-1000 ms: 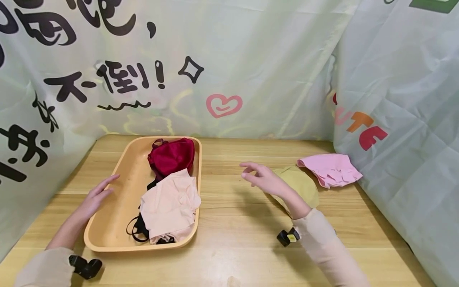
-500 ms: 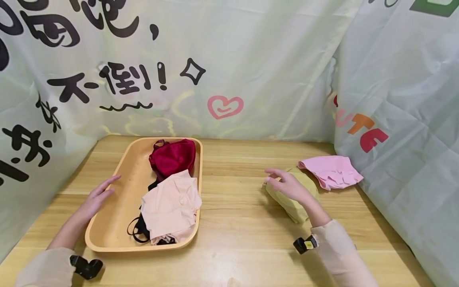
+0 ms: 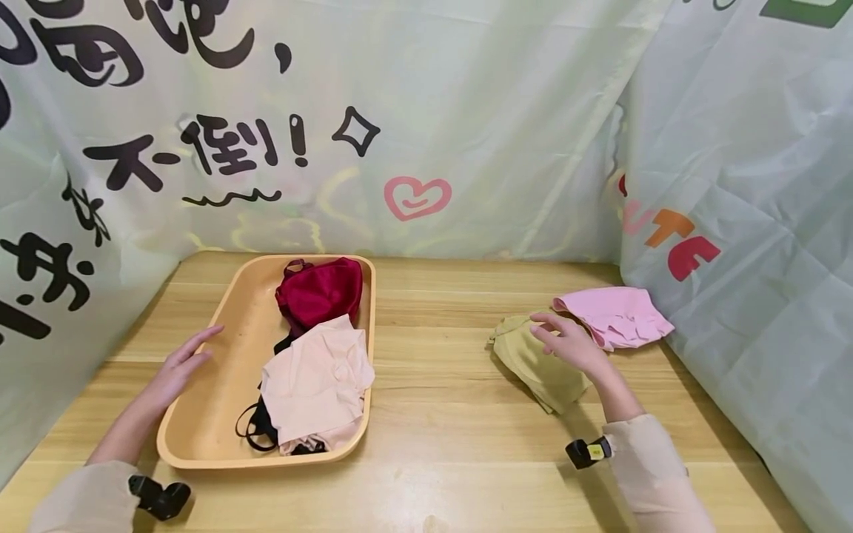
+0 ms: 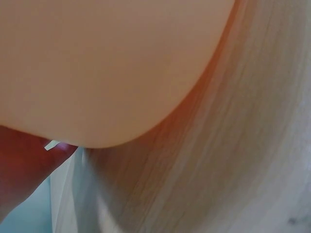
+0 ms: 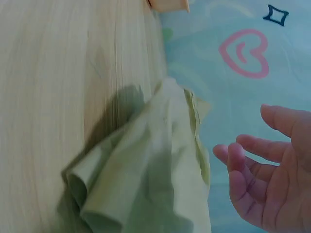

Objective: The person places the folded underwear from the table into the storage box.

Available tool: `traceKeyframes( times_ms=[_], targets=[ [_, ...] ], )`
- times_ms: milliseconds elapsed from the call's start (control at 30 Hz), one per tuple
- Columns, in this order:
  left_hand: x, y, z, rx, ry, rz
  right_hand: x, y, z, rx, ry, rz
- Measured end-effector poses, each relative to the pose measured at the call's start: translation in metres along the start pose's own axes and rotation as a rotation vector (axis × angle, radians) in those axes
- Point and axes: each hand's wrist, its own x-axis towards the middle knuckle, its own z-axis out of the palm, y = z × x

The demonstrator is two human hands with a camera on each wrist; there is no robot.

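Note:
My left hand (image 3: 180,370) lies along the left rim of an orange-tan plastic tray (image 3: 226,400), fingers straight. In the left wrist view the hand (image 4: 24,165) is at the tray's outer wall (image 4: 112,73). Inside the tray are a dark red satin garment (image 3: 323,292), a pale pink cloth garment (image 3: 316,381) and a black strappy piece (image 3: 260,429) partly under it. My right hand (image 3: 566,344) hovers over a crumpled yellow-green garment (image 3: 533,370) on the table. In the right wrist view its fingers (image 5: 262,148) are loosely bent and apart from the cloth (image 5: 150,165).
A pink garment (image 3: 616,318) lies behind and to the right of the yellow-green one, near the right curtain (image 3: 753,259). Printed fabric (image 3: 506,148) hangs along the back of the wooden table (image 3: 433,429).
My right hand has moved rightward from beside the yellow-green garment to above its right part. The left hand and the tray have stayed in place.

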Motion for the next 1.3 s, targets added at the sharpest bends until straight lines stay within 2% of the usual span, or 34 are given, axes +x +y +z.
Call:
traceKeyframes(
  times_ms=[100,200,333,467,600,733,933,1100,1300],
  targets=[
    [-0.001,0.001,-0.002,-0.002,-0.001,-0.011,0.001,0.005,-0.005,-0.035,0.031,0.015],
    [-0.001,0.0,-0.004,0.005,-0.002,-0.016,-0.001,0.01,-0.007,-0.128,0.099,0.035],
    [0.0,-0.001,-0.004,0.019,0.0,0.001,-0.005,0.02,-0.008,-0.258,0.153,0.118],
    [0.0,-0.001,-0.003,0.021,0.002,0.014,-0.01,0.034,-0.009,-0.255,0.08,0.224],
    [0.0,0.0,-0.001,0.015,0.0,0.018,-0.011,0.044,-0.009,-0.189,-0.004,0.263],
    [0.0,0.001,-0.001,0.01,-0.004,0.012,-0.013,0.047,-0.007,-0.105,-0.042,0.252],
    [0.001,0.0,0.0,0.008,-0.001,0.008,-0.01,0.046,-0.004,0.046,0.001,0.136],
    [0.002,-0.002,-0.001,-0.004,0.005,0.023,-0.006,0.046,-0.002,0.052,0.023,0.04],
    [0.001,-0.003,-0.001,-0.019,0.002,0.024,-0.001,0.04,0.004,0.095,-0.002,0.043]
  ],
)
